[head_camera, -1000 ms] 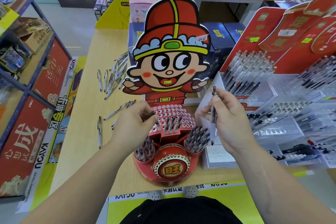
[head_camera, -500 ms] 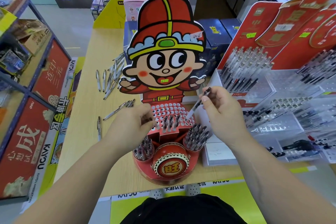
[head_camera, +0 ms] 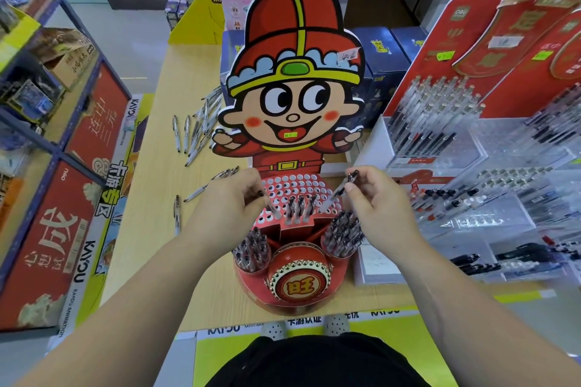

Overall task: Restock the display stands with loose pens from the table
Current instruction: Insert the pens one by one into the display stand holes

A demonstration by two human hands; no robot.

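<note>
1. Red display stand [head_camera: 298, 289] has few holes filled; most are empty.
2. Right hand [head_camera: 380, 214] grip pinches a pen [head_camera: 341, 190] over the holes; left hand [head_camera: 226, 207] pinches a second pen [head_camera: 271, 209].
3. Loose pens [head_camera: 195, 132] lie on the desk [head_camera: 151, 214].

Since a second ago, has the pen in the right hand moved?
Yes. The pen has tipped from upright and its tip has dropped left towards the holed panel.

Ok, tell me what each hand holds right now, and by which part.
The right hand pinches a pen near its dark top end, tip angled down. The left hand pinches a second pen by its upper part, largely hidden.
</note>
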